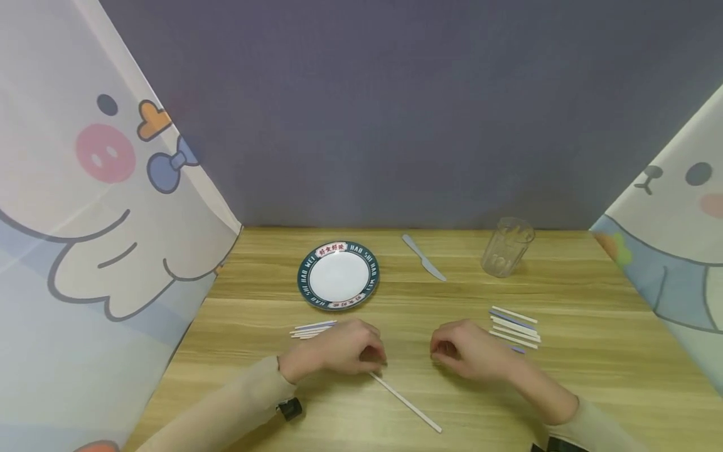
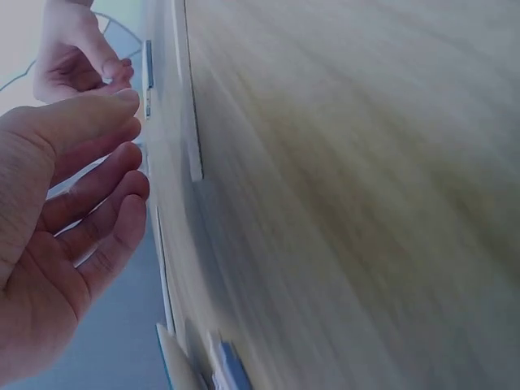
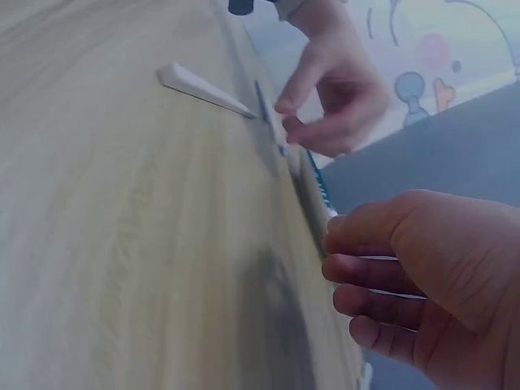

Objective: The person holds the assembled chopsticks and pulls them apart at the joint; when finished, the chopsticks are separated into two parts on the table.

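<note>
A long thin white stick lies slantwise on the table in front of me. My left hand hovers by its far end, fingers loosely bent; the left wrist view shows a gap between the fingertips and the stick. To the right, my right hand hangs just above the table with relaxed, bent fingers and nothing in them. Behind the left hand is a small group of white and bluish sticks, partly hidden by it. Another group of white and bluish sticks lies beyond the right hand.
A white plate with a dark green lettered rim stands toward the back left. A pale knife lies at the back middle, and a clear glass stands at the back right. Cartoon-printed cloths flank the wooden table; a grey wall rises behind.
</note>
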`<state>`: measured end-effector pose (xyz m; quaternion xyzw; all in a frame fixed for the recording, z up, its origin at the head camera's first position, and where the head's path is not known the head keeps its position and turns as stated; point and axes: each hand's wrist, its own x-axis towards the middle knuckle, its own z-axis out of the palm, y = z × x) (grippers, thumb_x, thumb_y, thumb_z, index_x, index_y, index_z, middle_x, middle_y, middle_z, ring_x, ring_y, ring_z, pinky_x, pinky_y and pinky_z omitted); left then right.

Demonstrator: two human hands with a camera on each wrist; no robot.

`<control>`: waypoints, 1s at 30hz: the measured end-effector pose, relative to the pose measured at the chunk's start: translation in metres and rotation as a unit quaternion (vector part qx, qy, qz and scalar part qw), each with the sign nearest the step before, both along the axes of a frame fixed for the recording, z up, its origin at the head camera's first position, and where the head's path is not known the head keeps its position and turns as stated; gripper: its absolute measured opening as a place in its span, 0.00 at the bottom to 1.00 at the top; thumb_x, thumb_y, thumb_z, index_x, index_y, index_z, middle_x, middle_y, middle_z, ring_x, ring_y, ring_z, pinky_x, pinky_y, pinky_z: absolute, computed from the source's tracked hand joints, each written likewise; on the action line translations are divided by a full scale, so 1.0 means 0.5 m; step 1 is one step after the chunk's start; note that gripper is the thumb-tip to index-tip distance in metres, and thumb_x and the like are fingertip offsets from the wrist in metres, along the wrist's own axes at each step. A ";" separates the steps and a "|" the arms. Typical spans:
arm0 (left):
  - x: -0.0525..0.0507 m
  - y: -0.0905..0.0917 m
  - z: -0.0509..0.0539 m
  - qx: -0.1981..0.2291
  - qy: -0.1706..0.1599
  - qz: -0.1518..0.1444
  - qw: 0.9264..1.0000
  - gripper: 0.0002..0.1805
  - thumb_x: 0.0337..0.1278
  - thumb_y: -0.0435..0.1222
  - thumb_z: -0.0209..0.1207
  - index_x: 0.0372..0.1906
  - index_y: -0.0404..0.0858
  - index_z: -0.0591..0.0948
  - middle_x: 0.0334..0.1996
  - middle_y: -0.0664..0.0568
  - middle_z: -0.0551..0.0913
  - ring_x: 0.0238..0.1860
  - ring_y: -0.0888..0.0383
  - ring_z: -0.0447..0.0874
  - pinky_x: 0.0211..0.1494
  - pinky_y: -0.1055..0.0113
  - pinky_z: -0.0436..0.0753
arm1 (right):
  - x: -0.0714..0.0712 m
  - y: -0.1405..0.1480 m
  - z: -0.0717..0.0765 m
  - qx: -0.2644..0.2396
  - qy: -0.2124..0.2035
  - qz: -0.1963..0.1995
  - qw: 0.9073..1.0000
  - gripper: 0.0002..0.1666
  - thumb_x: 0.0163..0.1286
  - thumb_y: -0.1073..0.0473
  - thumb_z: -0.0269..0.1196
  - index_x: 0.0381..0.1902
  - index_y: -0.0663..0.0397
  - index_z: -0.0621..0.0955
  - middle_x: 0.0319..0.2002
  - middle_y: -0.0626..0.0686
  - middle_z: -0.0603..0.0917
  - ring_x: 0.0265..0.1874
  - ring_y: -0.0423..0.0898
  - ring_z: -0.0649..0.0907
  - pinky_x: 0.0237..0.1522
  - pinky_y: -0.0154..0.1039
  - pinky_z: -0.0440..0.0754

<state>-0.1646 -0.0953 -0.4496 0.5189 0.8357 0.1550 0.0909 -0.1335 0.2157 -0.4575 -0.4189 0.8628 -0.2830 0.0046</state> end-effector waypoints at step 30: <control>-0.021 0.034 -0.040 -0.025 0.048 0.050 0.997 0.03 0.63 0.42 0.73 0.34 0.51 0.91 0.29 0.67 0.84 0.29 0.76 0.72 0.34 0.84 0.70 | -0.003 -0.071 -0.030 0.044 -0.032 -0.037 0.998 0.14 0.68 0.63 0.71 0.30 0.41 0.78 0.26 0.36 0.73 0.24 0.27 0.68 0.25 0.25 0.70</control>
